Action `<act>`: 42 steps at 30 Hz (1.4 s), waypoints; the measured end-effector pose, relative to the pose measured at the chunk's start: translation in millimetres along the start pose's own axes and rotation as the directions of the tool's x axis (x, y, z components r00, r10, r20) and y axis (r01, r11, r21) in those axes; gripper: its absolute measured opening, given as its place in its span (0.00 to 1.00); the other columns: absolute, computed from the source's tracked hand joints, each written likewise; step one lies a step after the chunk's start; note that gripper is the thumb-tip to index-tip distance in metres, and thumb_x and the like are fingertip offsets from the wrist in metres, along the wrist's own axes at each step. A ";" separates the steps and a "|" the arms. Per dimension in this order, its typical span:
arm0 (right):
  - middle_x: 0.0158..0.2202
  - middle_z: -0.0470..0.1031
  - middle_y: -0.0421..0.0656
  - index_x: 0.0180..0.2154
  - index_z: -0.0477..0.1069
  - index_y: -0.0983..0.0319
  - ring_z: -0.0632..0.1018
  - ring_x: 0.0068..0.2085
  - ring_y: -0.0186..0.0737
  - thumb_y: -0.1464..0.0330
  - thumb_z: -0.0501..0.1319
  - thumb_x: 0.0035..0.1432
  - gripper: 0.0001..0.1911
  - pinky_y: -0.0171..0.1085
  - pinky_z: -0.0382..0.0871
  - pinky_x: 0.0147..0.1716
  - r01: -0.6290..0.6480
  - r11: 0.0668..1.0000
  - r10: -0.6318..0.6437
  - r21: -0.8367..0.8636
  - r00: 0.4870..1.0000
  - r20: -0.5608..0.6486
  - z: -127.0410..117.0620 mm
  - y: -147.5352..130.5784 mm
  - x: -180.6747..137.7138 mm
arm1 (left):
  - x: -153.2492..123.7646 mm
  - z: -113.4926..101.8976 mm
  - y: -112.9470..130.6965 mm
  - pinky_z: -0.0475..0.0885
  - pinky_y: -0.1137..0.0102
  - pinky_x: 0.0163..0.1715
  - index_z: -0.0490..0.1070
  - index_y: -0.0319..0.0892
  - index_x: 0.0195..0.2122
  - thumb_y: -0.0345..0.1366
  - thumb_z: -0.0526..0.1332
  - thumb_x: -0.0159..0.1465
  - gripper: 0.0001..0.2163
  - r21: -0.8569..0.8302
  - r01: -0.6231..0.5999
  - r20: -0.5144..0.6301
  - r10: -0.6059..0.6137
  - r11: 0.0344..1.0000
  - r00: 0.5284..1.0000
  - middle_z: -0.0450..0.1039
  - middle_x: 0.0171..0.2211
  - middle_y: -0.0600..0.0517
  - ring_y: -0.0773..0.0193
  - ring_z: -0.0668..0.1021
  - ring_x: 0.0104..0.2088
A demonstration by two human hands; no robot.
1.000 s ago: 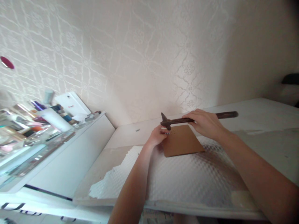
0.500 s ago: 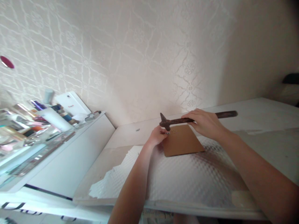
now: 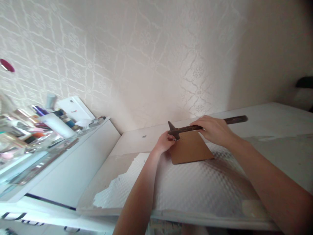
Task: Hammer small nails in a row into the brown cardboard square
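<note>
A dark hammer (image 3: 188, 129) lies across the grip of my right hand (image 3: 215, 130), its fingers wrapped round the middle of the handle. The hammer's head is low, right at the fingertips of my left hand (image 3: 165, 142). Those left fingers are pinched together at the left edge of a thin brown board (image 3: 192, 150); whatever small thing they hold is hidden behind the hammer head. Several tiny dots mark the board near its upper left. Under the board is a sheet of white quilted padding (image 3: 193, 186).
A white cabinet (image 3: 70, 166) stands at the left, its top crowded with bottles, tubes and a white box (image 3: 75, 109). The patterned wall (image 3: 146, 65) rises directly behind the white table (image 3: 137, 140). A dark object (image 3: 304, 82) shows at the far right.
The hammer head has come down a little toward my left fingertips and the board. My left hand and the board stay where they were.
</note>
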State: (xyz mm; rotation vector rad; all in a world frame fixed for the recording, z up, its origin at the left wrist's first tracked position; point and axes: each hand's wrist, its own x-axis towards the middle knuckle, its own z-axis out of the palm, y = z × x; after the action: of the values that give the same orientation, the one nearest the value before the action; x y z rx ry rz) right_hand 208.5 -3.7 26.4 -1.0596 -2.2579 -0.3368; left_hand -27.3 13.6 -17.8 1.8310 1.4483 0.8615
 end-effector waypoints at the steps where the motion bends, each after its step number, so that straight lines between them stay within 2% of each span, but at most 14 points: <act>1: 0.39 0.77 0.43 0.41 0.74 0.58 0.74 0.41 0.42 0.77 0.53 0.54 0.16 0.38 0.67 0.36 -0.003 1.000 0.003 -0.001 1.000 -0.007 0.2 0.2 -0.2 | -0.4 -0.1 0.0 0.70 0.72 0.34 0.69 0.38 0.41 0.19 0.59 0.48 0.18 -0.016 0.002 0.003 -0.002 1.000 1.000 0.76 0.30 0.51 0.64 0.77 0.32; 5: 0.40 0.77 0.43 0.42 0.73 0.59 0.74 0.42 0.42 0.74 0.54 0.56 0.14 0.38 0.67 0.37 -0.025 1.000 0.025 0.004 0.998 -0.060 -1.1 0.5 0.0 | -1.9 -0.2 0.5 0.70 0.71 0.35 0.68 0.39 0.43 0.19 0.58 0.49 0.20 -0.086 0.024 0.026 -0.022 0.996 0.999 0.76 0.32 0.51 0.65 0.77 0.32; 11: 0.38 0.77 0.42 0.40 0.74 0.58 0.74 0.41 0.41 0.76 0.53 0.55 0.14 0.37 0.67 0.36 0.002 1.000 -0.002 -0.003 1.000 -0.007 0.0 0.7 0.0 | 0.2 0.2 -0.3 0.69 0.71 0.34 0.69 0.38 0.39 0.20 0.59 0.48 0.17 0.020 0.006 -0.005 -0.006 1.000 1.000 0.75 0.29 0.51 0.63 0.77 0.32; 18: 0.39 0.77 0.43 0.41 0.74 0.59 0.74 0.42 0.43 0.75 0.54 0.55 0.15 0.38 0.67 0.37 -0.012 1.000 0.011 -0.009 0.998 -0.061 -1.1 0.2 0.1 | -1.4 -0.2 1.0 0.69 0.73 0.32 0.68 0.38 0.43 0.19 0.57 0.49 0.19 -0.044 -0.002 0.030 0.003 0.999 1.000 0.76 0.32 0.50 0.65 0.77 0.31; 24: 0.39 0.77 0.43 0.40 0.74 0.60 0.74 0.41 0.42 0.77 0.53 0.55 0.15 0.38 0.67 0.37 0.000 1.000 0.000 0.001 1.000 0.012 0.4 -1.0 0.3 | 0.6 -0.4 1.6 0.68 0.72 0.32 0.69 0.36 0.38 0.19 0.58 0.48 0.16 0.042 0.015 -0.004 -0.014 0.999 1.000 0.75 0.29 0.50 0.63 0.76 0.31; 30: 0.40 0.77 0.44 0.42 0.74 0.60 0.74 0.42 0.43 0.74 0.54 0.56 0.14 0.38 0.68 0.37 -0.028 0.999 0.029 0.017 0.998 -0.053 -0.7 0.3 0.6 | -1.6 0.0 1.4 0.69 0.72 0.34 0.67 0.38 0.44 0.19 0.57 0.49 0.20 -0.077 0.012 0.030 -0.010 0.997 0.999 0.76 0.32 0.50 0.65 0.77 0.32; 37: 0.39 0.77 0.42 0.41 0.74 0.58 0.75 0.42 0.41 0.77 0.53 0.54 0.16 0.37 0.67 0.37 -0.024 1.000 0.024 0.017 1.000 0.009 2.4 0.3 -0.4 | -0.5 -0.9 3.1 0.68 0.72 0.31 0.70 0.37 0.34 0.20 0.58 0.47 0.13 0.054 0.011 0.003 -0.012 0.998 1.000 0.74 0.25 0.52 0.63 0.76 0.29; 42: 0.40 0.77 0.43 0.42 0.73 0.59 0.74 0.43 0.42 0.75 0.54 0.56 0.14 0.37 0.67 0.38 -0.031 0.999 0.032 0.030 0.999 -0.032 0.6 1.5 0.1 | -0.6 0.2 2.9 0.68 0.73 0.32 0.69 0.38 0.41 0.19 0.57 0.48 0.19 -0.048 0.014 0.015 -0.013 0.999 1.000 0.75 0.30 0.51 0.66 0.76 0.29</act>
State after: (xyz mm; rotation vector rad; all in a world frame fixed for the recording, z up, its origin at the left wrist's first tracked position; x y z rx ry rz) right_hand 209.3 -2.3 26.0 -1.0654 -2.2083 -0.3049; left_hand -25.6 12.4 -15.6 1.7864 1.4172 0.8673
